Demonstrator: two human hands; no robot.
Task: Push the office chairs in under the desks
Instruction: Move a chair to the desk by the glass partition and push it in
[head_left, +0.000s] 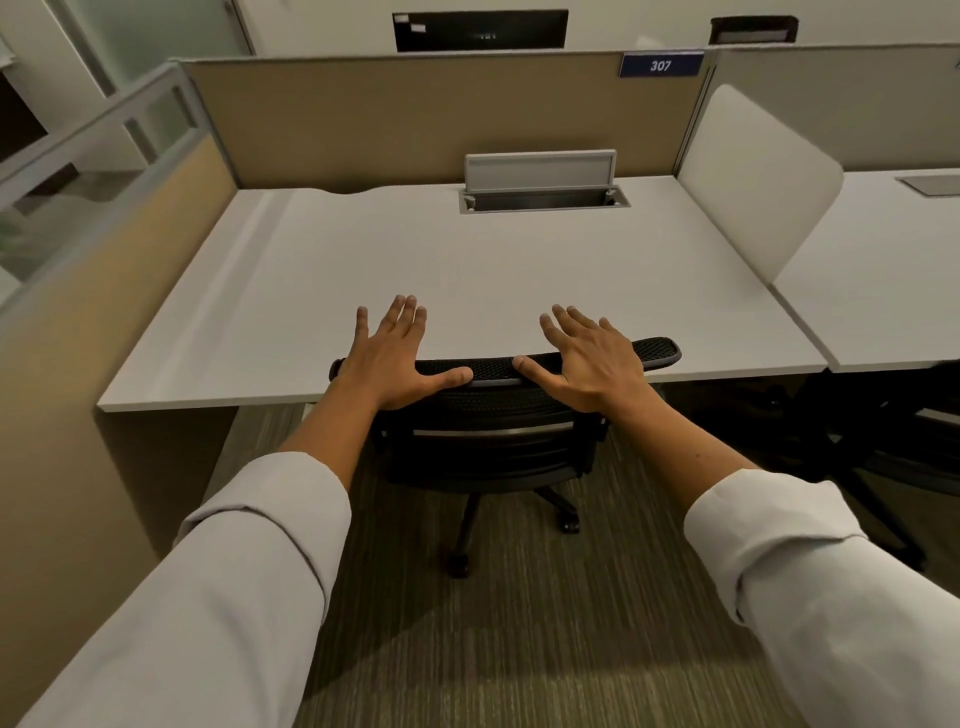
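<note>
A black mesh office chair (488, 431) stands at the front edge of a white desk (415, 270), its seat tucked under the desktop and the top of its backrest level with the desk edge. My left hand (395, 353) and my right hand (587, 358) hover flat over the top of the backrest, fingers spread and pointing out over the desk, thumbs lying on the mesh rim. Neither hand grips anything. The chair's wheeled base (514, 525) shows on the carpet below.
A second black chair (883, 447) sits under the neighbouring desk (893, 291) on the right, behind a white divider (753, 176). Tan partition panels close the back and left. A cable tray with a raised lid (540, 182) sits at the desk's rear. Striped carpet lies behind the chair.
</note>
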